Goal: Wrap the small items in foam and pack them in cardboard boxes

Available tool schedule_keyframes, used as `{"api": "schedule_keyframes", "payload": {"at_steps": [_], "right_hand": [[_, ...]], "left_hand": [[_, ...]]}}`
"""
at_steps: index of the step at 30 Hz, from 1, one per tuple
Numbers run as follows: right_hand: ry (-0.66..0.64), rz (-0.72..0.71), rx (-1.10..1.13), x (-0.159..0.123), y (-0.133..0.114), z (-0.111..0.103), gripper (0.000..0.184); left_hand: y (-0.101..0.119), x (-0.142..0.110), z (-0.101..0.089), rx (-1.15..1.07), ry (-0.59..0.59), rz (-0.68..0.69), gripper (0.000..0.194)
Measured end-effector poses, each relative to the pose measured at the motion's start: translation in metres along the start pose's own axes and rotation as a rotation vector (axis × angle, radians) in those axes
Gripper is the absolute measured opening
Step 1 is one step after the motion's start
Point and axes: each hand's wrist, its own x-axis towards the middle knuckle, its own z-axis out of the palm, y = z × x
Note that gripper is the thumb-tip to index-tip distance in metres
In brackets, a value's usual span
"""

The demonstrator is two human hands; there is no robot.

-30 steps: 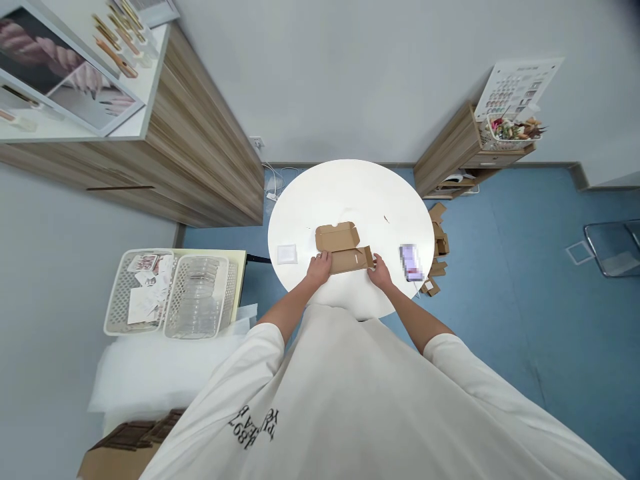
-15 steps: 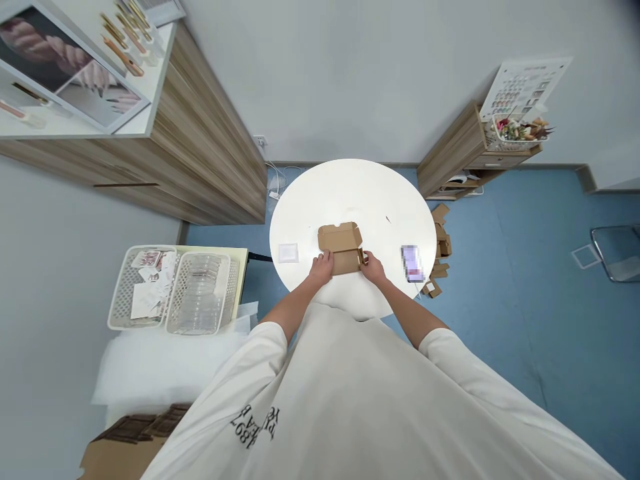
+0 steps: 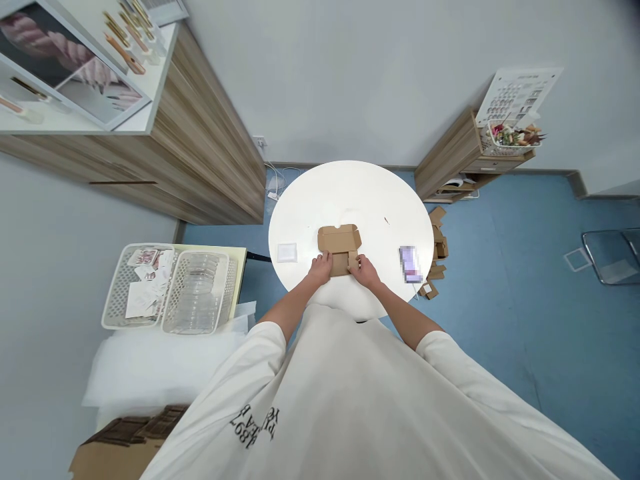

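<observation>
A small brown cardboard box [image 3: 340, 239] lies with its lid laid back on the white round table [image 3: 345, 193], close to my body. My left hand [image 3: 320, 268] grips the box's left side, thumb and fingers bent at its edge. On the other side, my right hand [image 3: 365, 272] has its fingers closed on the right side flap [image 3: 353, 259], which is folded inward over the base. The undersides of both hands are hidden. A flat white square packet [image 3: 287, 253] lies left of the box.
A phone [image 3: 411, 264] with a cable lies at the table's right. Flattened cardboard boxes [image 3: 436, 270] are on the floor beyond it. Two white baskets [image 3: 170, 320] of cards and clear plastic cases stand at left. A wooden cabinet [image 3: 210, 133] rises behind them.
The right side flap has been folded inward, and my right hand has moved left with it. My left hand stays at the box's left side. The view has shifted slightly.
</observation>
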Motion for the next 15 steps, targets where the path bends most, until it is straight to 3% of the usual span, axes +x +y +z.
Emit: {"api": "schedule_keyframes", "payload": {"at_steps": [15], "right_hand": [[-0.142,-0.075,-0.313,-0.0007,-0.0036,-0.0003,0.032]], "left_hand": [[-0.0011,-0.0010,0.0056,0.053,0.013,-0.004,0.094]]}}
